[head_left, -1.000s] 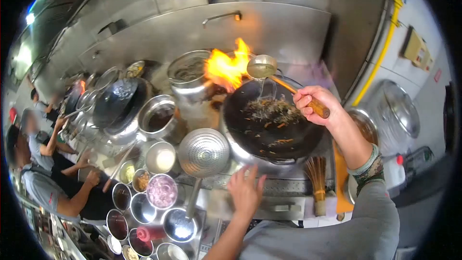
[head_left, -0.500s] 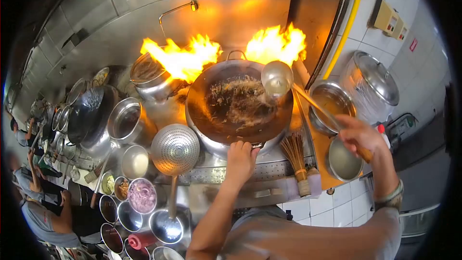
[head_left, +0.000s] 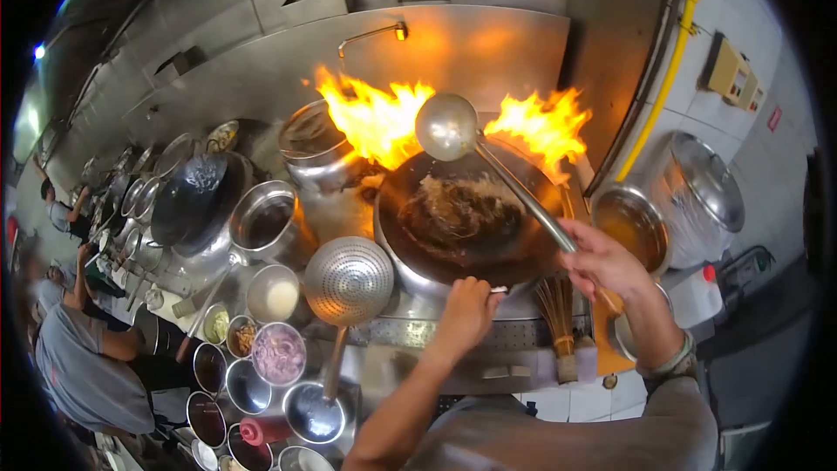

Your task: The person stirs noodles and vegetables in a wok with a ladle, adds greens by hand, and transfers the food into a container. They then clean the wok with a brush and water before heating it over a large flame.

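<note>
My left hand is closed round the near handle of a dark wok on the stove. Brown, shredded-looking food lies in the wok's hollow. Fingers wrapped about its handle, my right hand holds a metal ladle, whose bowl is raised over the wok's far rim. Tall flames rise on both sides behind the wok. A perforated strainer rests just left of it, its handle over a metal bowl.
A bamboo brush lies at the stove's front edge. To the right stands a pot of amber liquid beside a lidded pot. Bowls with sliced purple onion and a red bottle sit left. Another person works at far left.
The ladle has swung left and up, from the wok's right side to above its far rim. The whole view has shifted, and the food looks more bunched together.
</note>
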`<state>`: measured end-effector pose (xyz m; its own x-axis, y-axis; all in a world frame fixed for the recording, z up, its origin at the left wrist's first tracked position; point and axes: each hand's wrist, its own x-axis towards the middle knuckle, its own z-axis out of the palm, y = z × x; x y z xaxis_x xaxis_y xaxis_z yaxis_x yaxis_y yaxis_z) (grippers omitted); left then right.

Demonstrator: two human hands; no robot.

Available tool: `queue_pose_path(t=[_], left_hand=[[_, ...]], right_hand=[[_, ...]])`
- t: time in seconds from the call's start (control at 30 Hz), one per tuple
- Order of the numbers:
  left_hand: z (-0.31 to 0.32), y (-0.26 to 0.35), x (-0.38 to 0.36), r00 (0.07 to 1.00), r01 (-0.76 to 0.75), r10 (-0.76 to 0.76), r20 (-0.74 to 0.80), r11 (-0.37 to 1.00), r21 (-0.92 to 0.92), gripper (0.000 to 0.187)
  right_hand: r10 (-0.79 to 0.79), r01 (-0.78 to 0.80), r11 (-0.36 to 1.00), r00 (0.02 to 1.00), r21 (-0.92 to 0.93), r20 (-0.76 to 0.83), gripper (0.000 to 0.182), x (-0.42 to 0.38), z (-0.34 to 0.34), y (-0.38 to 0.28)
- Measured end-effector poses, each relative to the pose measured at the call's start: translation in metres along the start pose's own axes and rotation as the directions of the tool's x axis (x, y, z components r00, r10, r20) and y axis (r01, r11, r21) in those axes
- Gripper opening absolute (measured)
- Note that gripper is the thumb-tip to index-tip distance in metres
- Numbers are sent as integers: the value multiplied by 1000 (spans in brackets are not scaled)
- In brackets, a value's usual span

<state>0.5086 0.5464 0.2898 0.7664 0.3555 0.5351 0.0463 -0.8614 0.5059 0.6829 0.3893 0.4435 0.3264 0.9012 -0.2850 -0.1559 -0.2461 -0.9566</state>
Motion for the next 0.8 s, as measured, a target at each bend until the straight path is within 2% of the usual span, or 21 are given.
queue_pose_path(t=[0.03,0.07,0.1,0.17,0.2,0.23,0.3,0.33,0.37,0.4,0.43,0.5,0.53,0.57,0.6,0.63,0.67,0.73,0.77,0.8], left_hand=[[-1,5,1,999,35,-37,-20,998,-57,19],[1,10,-4,995,85,-90,-38,989,-118,19],[4,8,-8,993,117,-115,20,990,-78,19],[-3,13,-3,991,133,-134,-3,987,-87,25],[-11,19,-7,989,151,-150,14,981,-124,33],[-24,27,-9,986,165,-167,-9,981,-103,33],[-51,45,-19,974,210,-205,-101,977,45,55],[-60,47,-33,966,252,-249,-77,967,33,59],[-71,47,-52,954,295,-293,-55,955,21,64],[-84,51,-69,926,370,-369,-81,929,7,60],[-96,57,-87,890,445,-444,-101,896,-15,57],[-118,68,-121,786,614,-614,-64,789,-33,57],[-127,74,-136,710,696,-698,-99,716,-56,55],[-133,79,-152,625,767,-770,-128,636,-82,53],[-134,81,-172,566,809,-810,-154,582,-85,51],[-133,85,-187,505,846,-845,-177,525,-93,49],[-130,88,-198,507,844,-843,-180,528,-94,49],[-133,97,-206,272,840,-960,-71,273,-470,46],[-134,101,-203,283,833,-953,-111,301,-464,40],[-137,101,-197,296,829,-949,-111,313,-463,40]], right_hand=[[-6,8,999,1000,-53,25,54,23,7,-11],[-25,26,999,999,-25,49,54,50,19,-20],[-55,55,998,996,-2,76,54,81,31,-31],[-89,94,995,983,-26,159,48,153,53,-46],[-88,113,984,980,-136,176,45,196,65,-48],[-86,132,961,978,-244,192,42,240,78,-46],[-200,243,867,969,-435,143,36,319,111,-30],[-202,257,865,965,-431,170,36,348,124,-22],[-217,239,806,971,-542,105,35,374,139,-15],[-244,212,737,969,-642,39,34,396,154,-11],[-242,225,736,968,-639,63,34,414,165,-7],[-173,110,657,985,-746,-7,22,442,175,-8],[-175,122,654,985,-747,8,22,449,172,-12],[46,-17,973,991,-228,122,14,455,164,-15],[160,-276,902,928,334,335,7,460,158,-20],[119,-432,697,857,572,502,11,443,155,-33],[117,-430,699,857,572,502,11,426,154,-45],[56,-533,399,826,746,561,9,388,155,-68],[-40,-571,350,783,743,621,8,384,146,-68],[-49,-561,355,788,748,614,8,374,140,-71]])
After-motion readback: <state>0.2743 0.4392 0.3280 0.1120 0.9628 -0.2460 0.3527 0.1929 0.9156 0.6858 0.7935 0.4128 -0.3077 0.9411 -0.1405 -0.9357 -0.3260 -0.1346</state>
